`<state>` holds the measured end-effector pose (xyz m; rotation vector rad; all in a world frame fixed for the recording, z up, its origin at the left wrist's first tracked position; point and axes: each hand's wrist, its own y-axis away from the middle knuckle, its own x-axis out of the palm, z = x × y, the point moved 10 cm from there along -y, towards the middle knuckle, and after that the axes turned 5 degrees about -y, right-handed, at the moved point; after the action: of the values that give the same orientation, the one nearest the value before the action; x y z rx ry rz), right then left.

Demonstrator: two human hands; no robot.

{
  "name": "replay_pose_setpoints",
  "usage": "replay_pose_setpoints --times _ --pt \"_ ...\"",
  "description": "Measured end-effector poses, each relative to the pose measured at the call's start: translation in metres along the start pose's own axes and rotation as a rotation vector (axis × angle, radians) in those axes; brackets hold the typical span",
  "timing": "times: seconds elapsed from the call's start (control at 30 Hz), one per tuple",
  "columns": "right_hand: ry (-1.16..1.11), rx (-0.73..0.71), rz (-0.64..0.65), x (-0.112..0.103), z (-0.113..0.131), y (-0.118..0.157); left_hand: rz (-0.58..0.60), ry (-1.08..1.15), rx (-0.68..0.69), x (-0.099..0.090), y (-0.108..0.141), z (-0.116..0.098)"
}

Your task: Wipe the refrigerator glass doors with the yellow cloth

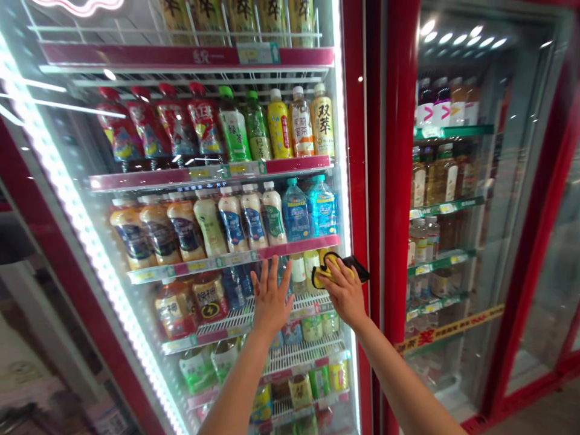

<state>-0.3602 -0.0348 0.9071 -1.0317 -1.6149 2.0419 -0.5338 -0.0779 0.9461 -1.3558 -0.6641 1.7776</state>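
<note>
A glass-fronted drinks cooler fills the middle of the view, its shelves with pink price strips [217,172] holding rows of bottles. My left hand [272,299] is raised in front of the lower middle shelves, fingers spread and holding nothing. To its right, my right hand [345,293] presses a yellow and black cloth [330,272] at the glass near the cooler's right edge. The cloth's black end sticks out past my fingers over the red frame. Blue bottles [296,211] stand on the shelf just above both hands.
A red door frame [401,181] runs down the right side, beside a second cooler with green-edged shelves [446,208] of bottles. Bright light strips [90,241] line the first cooler's left side. Blurred items lie in the lower left corner.
</note>
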Motion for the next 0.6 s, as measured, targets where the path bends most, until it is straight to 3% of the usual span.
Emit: replay_pose_setpoints --times 0.07,0.17,0.27,0.33,0.43,0.5,0.6 --pt "0.011 0.043 -0.065 -0.007 -0.019 0.004 -0.005 -0.012 0.006 -0.001 0.004 0.007" --pt "0.008 0.114 -0.194 -0.019 -0.03 -0.026 -0.005 -0.021 -0.016 -0.006 0.003 0.018" --pt "-0.013 0.158 -0.252 -0.019 -0.009 -0.064 -0.004 -0.018 -0.069 -0.01 -0.001 0.024" --pt "-0.029 0.151 -0.206 -0.012 0.014 -0.075 -0.002 -0.013 -0.086 -0.012 -0.002 0.024" --pt "-0.057 0.071 -0.066 0.004 0.043 -0.062 -0.002 -0.005 -0.085 -0.014 0.002 0.024" --pt "-0.083 0.023 -0.016 0.008 0.047 -0.044 0.002 -0.007 -0.085 -0.015 0.01 0.029" --pt "-0.152 0.033 -0.127 0.001 0.032 -0.031 0.015 -0.016 -0.086 -0.016 0.021 0.043"
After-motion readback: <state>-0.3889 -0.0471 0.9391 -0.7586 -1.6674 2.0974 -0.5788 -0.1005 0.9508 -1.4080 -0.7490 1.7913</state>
